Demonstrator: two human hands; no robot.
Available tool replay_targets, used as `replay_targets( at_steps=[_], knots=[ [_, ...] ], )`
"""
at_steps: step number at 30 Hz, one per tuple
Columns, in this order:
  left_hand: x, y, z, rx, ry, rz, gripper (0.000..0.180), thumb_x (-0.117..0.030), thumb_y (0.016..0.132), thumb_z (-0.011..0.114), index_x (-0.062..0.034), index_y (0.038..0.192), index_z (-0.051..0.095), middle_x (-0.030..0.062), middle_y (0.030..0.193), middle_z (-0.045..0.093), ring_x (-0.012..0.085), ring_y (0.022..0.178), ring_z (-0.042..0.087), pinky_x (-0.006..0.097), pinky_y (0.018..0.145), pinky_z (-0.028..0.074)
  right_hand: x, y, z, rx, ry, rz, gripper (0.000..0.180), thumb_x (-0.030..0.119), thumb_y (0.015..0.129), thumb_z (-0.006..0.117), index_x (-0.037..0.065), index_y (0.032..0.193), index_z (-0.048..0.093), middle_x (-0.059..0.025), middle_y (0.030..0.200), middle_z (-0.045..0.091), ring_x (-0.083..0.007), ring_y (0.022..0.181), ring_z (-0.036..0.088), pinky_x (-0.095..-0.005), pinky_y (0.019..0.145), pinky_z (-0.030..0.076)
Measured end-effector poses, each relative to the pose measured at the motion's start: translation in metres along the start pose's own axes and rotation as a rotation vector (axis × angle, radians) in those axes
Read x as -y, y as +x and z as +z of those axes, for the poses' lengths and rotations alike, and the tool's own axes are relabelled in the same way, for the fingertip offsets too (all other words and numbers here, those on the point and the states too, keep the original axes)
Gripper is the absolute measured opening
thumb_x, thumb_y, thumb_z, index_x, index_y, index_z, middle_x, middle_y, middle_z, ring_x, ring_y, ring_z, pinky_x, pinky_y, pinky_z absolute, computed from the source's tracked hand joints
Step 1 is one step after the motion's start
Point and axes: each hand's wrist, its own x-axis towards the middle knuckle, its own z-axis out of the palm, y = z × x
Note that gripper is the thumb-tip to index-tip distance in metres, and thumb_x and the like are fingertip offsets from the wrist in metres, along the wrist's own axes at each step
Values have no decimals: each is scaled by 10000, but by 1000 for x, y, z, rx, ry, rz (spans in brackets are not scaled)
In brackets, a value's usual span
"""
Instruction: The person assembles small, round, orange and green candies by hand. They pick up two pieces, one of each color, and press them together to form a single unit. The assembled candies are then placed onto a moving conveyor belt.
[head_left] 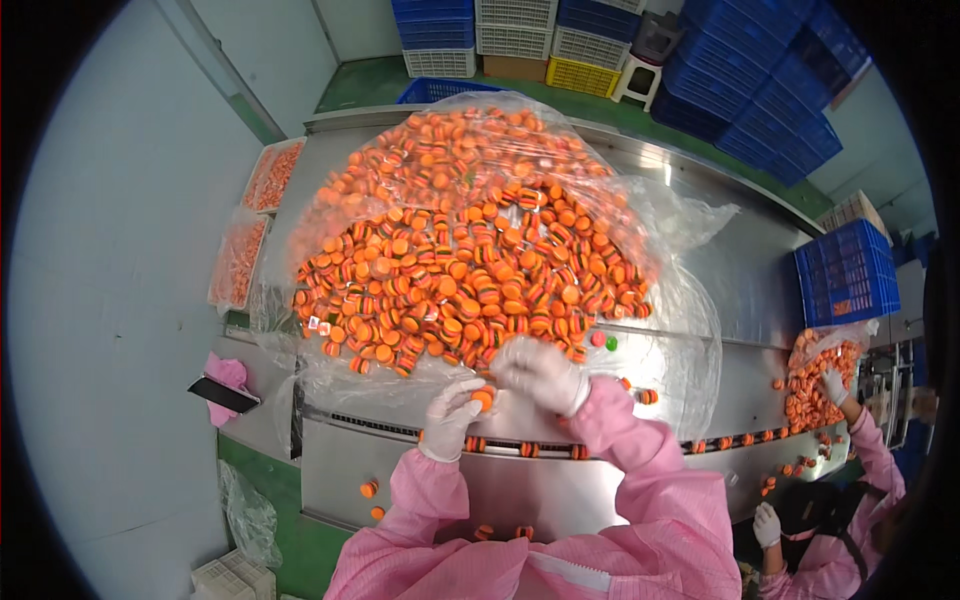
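My left hand [450,416], in a white glove, pinches an orange burger-shaped gummy candy [482,400] just in front of a big heap. My right hand [541,372], gloved too, is at the near edge of that heap; motion smears its fingers, so I cannot tell if they hold anything. The heap of striped burger-shaped candies [450,290] lies on a steel table, partly under a clear plastic sheet [480,150]. Below my hands, a narrow conveyor channel [500,446] carries several candies in a row. One red and one green piece [611,343] lie right of my right hand.
Loose candies [369,489] lie on the near steel surface. Candy-filled trays [240,262] and a dark flat device on pink cloth [226,392] are at left. At right, a co-worker's gloved hand [833,386] touches another candy pile near a blue crate [848,272]. Stacked crates [740,70] stand behind.
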Motion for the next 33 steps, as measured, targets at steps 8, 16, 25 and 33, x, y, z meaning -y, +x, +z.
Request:
replay_targets(
  at_steps=[8,16,25,33],
  knots=[
    [6,2,-31,-110,1,-54,346,-22,777,555,-6,1121,512,163,983,605,214,771,625,252,651,521,-103,182,-59,189,-1004,81,210,56,780,507,108,960,601,-145,963,533,-313,928,543,-382,772,459],
    [-6,10,-24,-86,5,-22,305,20,777,529,13,1081,517,165,985,599,210,773,618,260,667,505,-105,217,-61,42,-979,244,188,195,771,585,33,863,564,-180,889,573,-323,807,595,-390,653,493],
    [-31,19,44,85,223,228,352,86,740,574,9,1080,524,79,996,535,138,890,563,251,738,468,5,22,-4,-247,-636,62,351,13,764,484,35,1114,504,-146,813,579,-299,645,598,-382,540,508],
    [-18,-4,71,-23,626,279,330,26,722,620,-35,1042,568,-22,859,517,46,708,501,190,618,426,13,-75,18,-135,589,383,454,37,866,452,-56,1291,323,-145,1263,431,-204,1177,408,-291,991,305]
  ],
)
